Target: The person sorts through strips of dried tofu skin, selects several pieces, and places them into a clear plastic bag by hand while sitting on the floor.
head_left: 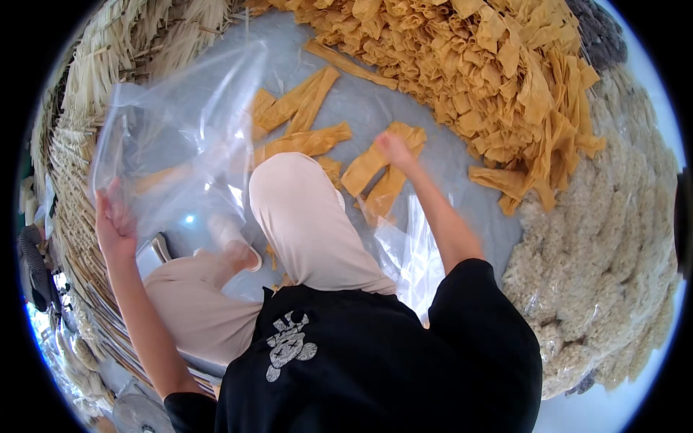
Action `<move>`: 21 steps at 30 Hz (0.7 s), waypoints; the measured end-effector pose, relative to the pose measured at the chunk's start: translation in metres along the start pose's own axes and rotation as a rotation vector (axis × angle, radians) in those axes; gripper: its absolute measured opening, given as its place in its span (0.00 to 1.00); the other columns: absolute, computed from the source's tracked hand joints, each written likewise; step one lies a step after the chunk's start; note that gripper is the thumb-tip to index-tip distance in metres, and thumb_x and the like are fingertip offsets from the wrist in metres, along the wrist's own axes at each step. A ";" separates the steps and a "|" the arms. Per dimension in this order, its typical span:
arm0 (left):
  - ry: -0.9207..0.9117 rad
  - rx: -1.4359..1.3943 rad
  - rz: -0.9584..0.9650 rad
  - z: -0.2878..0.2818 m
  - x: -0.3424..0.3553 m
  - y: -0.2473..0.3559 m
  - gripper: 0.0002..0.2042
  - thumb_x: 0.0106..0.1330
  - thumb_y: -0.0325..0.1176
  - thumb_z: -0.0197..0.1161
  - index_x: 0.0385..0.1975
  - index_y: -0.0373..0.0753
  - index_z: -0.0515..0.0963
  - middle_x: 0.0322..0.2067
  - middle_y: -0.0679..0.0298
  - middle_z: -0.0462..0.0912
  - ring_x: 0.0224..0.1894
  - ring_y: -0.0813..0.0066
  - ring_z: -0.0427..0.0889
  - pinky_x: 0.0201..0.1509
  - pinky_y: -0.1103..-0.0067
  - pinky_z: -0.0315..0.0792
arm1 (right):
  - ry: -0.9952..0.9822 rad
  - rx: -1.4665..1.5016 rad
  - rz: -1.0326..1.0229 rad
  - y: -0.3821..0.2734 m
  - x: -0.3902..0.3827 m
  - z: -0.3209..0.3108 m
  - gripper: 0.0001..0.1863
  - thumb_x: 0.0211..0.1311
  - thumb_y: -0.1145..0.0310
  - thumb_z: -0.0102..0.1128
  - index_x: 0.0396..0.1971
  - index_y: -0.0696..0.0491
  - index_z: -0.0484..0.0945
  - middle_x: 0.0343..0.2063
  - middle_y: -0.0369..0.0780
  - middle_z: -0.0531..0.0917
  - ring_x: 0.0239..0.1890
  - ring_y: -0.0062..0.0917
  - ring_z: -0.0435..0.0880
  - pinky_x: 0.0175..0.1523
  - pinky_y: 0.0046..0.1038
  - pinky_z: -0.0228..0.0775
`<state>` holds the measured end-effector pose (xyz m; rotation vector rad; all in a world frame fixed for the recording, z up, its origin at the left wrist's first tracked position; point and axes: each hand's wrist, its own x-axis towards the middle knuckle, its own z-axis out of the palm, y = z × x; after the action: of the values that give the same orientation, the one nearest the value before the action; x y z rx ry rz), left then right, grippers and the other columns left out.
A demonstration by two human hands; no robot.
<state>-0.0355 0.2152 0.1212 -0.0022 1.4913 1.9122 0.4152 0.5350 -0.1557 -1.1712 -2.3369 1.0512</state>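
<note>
My left hand point(115, 220) grips a clear plastic bag point(180, 123) raised at the left, over some loose orange-yellow flat strips point(307, 101). My right hand point(393, 148) is closed at the top end of two strips point(361, 169) lying just right of my knee, apparently pinching one; the exact grip is small and slightly blurred. A pile of folded clear plastic point(415, 256) lies beside my right forearm.
A big heap of orange-yellow strips point(476, 72) fills the upper right. Pale fluffy bundles point(592, 274) line the right side. Straw-coloured sticks and leaves point(76, 144) edge the left. My bent legs point(310, 224) sit in the middle, on the grey floor sheet point(480, 224).
</note>
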 end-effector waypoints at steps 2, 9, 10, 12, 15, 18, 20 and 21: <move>0.015 -0.068 0.019 -0.008 0.003 0.005 0.21 0.70 0.44 0.46 0.54 0.35 0.67 0.10 0.76 0.52 0.11 0.88 0.49 0.12 0.88 0.45 | -0.121 -0.144 0.189 0.028 -0.021 0.026 0.07 0.53 0.73 0.57 0.32 0.57 0.76 0.26 0.39 0.80 0.29 0.23 0.79 0.36 0.25 0.72; 0.131 -0.239 0.142 -0.072 0.040 0.021 0.22 0.72 0.45 0.36 0.56 0.35 0.63 0.19 0.69 0.67 0.19 0.81 0.63 0.20 0.82 0.60 | -0.036 0.240 0.309 -0.025 -0.027 0.080 0.11 0.50 0.74 0.59 0.36 0.59 0.76 0.30 0.41 0.82 0.33 0.24 0.80 0.39 0.24 0.72; 0.429 -0.205 0.173 -0.066 0.038 0.024 0.22 0.72 0.45 0.35 0.55 0.35 0.63 0.25 0.65 0.74 0.23 0.77 0.68 0.26 0.79 0.67 | -0.059 0.243 0.284 -0.034 -0.017 0.084 0.10 0.52 0.75 0.56 0.36 0.59 0.75 0.29 0.42 0.81 0.32 0.27 0.81 0.38 0.26 0.72; 0.435 -0.252 0.224 -0.083 0.042 0.026 0.22 0.72 0.45 0.34 0.54 0.34 0.63 0.33 0.60 0.75 0.28 0.72 0.71 0.33 0.74 0.69 | -0.156 0.170 0.217 -0.042 0.006 0.095 0.09 0.55 0.77 0.52 0.36 0.58 0.75 0.32 0.45 0.81 0.35 0.32 0.81 0.40 0.28 0.73; 0.337 -0.376 0.297 -0.163 0.049 0.035 0.23 0.72 0.45 0.32 0.54 0.33 0.63 0.44 0.54 0.74 0.39 0.64 0.74 0.45 0.67 0.70 | -0.148 0.078 0.041 -0.073 0.041 0.111 0.11 0.54 0.74 0.56 0.38 0.58 0.76 0.35 0.47 0.81 0.39 0.36 0.81 0.43 0.32 0.72; 0.202 -0.462 0.319 -0.187 0.042 0.036 0.22 0.72 0.45 0.32 0.53 0.33 0.62 0.48 0.52 0.72 0.45 0.62 0.72 0.50 0.64 0.67 | -0.262 -0.058 -0.131 -0.083 0.078 0.129 0.20 0.51 0.70 0.61 0.45 0.59 0.73 0.43 0.49 0.78 0.47 0.38 0.76 0.51 0.36 0.68; 0.186 -0.470 0.331 -0.167 0.035 0.035 0.22 0.72 0.45 0.31 0.53 0.32 0.62 0.49 0.51 0.71 0.46 0.62 0.72 0.51 0.64 0.67 | -0.314 -0.152 -0.234 -0.084 0.097 0.147 0.25 0.49 0.68 0.63 0.49 0.59 0.70 0.48 0.49 0.74 0.52 0.38 0.73 0.54 0.36 0.65; 0.247 -0.495 0.334 -0.144 0.032 0.036 0.21 0.72 0.44 0.32 0.51 0.33 0.64 0.46 0.52 0.72 0.45 0.62 0.71 0.51 0.64 0.65 | -0.353 -0.251 -0.329 -0.084 0.105 0.155 0.31 0.47 0.67 0.65 0.53 0.59 0.67 0.53 0.49 0.71 0.56 0.38 0.69 0.57 0.36 0.62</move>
<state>-0.1360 0.1057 0.0904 -0.2339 1.1815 2.5921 0.2170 0.5118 -0.2027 -0.6752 -2.8786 0.9260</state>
